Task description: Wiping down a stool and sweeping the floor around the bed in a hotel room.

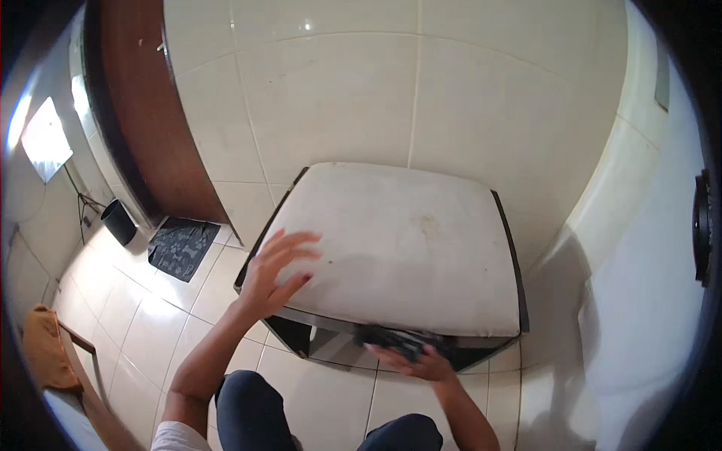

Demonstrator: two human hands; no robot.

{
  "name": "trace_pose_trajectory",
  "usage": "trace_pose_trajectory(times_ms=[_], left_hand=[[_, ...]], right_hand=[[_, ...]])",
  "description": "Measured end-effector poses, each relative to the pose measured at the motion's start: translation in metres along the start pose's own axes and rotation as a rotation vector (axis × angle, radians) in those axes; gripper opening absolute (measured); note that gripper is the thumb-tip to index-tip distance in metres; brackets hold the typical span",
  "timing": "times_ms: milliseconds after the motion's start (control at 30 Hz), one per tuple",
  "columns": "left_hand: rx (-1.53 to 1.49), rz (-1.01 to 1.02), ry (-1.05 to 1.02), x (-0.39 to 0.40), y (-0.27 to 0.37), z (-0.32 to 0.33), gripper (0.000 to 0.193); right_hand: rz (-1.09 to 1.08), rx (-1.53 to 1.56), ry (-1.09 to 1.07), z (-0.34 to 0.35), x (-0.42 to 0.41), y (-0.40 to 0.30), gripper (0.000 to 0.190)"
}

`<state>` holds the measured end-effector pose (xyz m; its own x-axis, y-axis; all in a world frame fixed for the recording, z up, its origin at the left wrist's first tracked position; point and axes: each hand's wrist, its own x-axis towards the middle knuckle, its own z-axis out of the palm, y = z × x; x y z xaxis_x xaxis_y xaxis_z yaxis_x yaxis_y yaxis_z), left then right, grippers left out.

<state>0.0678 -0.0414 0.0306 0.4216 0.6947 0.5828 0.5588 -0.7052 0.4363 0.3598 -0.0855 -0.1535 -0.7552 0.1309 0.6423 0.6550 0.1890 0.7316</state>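
A low padded bench (383,225) with a stained pale top and dark side panels stands against the tiled wall. Over its near left part hovers my left hand (282,268), fingers spread, holding nothing. At the bench's front edge, my right hand (414,361) grips a dark, blurred object (403,341) with light streaks; its kind cannot be told. That object is just in front of the bench's open lower part, partly under the edge of the top.
On the left are a brown door (146,113), a dark mat with paw and bone prints (183,248), a black bin (118,222) and a wooden piece of furniture with an orange-brown cloth (51,349). My knees are close before the bench.
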Motion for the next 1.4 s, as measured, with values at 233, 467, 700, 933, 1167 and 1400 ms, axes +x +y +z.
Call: trace_pose_trajectory(times_ms=[233, 467, 700, 933, 1167, 1400], left_hand=[[-0.116, -0.151, 0.348, -0.076, -0.053, -0.003, 0.054], [-0.411, -0.233, 0.715, -0.070, -0.051, 0.022, 0.067], [0.039, -0.061, 0.248, -0.107, -0.070, 0.001, 0.085], [-0.617, -0.277, 0.599, -0.119, -0.090, 0.012, 0.086], [-0.146, -0.267, 0.596, -0.108, -0.080, 0.027, 0.085], [0.222, -0.076, 0.461, -0.119, -0.070, 0.024, 0.084]], right_hand=[[0.028, 0.051, -0.136, -0.011, -0.070, 0.025, 0.044], [-0.069, 0.505, -0.156, 0.010, 0.128, -0.067, 0.045], [-0.150, 0.317, -0.121, 0.016, 0.099, -0.064, 0.043], [0.052, 0.052, -0.121, -0.013, -0.010, 0.019, 0.050], [-0.075, 0.247, -0.106, 0.013, 0.140, -0.079, 0.043], [-0.072, 0.219, -0.063, 0.022, 0.105, -0.078, 0.044]])
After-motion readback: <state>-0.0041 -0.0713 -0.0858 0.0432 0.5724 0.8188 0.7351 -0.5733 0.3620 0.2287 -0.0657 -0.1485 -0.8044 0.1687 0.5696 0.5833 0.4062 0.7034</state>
